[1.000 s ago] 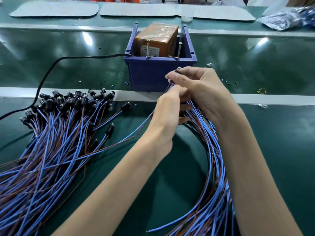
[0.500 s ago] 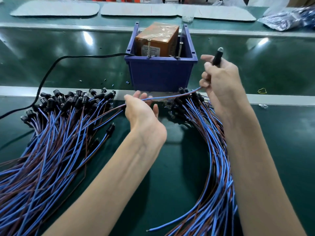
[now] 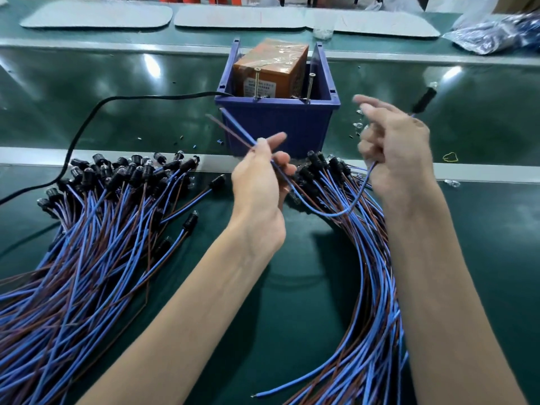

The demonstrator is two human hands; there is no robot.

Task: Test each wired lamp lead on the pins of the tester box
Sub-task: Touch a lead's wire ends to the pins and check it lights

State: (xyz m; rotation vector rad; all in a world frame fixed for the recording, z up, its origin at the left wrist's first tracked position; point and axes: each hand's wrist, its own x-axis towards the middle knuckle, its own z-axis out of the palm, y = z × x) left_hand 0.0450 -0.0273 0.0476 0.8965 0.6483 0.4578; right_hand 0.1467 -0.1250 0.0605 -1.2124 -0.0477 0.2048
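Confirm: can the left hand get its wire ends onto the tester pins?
Probably yes. The left hand pinches the wire ends just in front of the blue bin; both pins stand exposed above its rim, and the right hand holds the lamp end off to the side.

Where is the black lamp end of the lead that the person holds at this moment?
In the head view, the black lamp end of the lead sticks up beyond the right hand, right of the blue bin.
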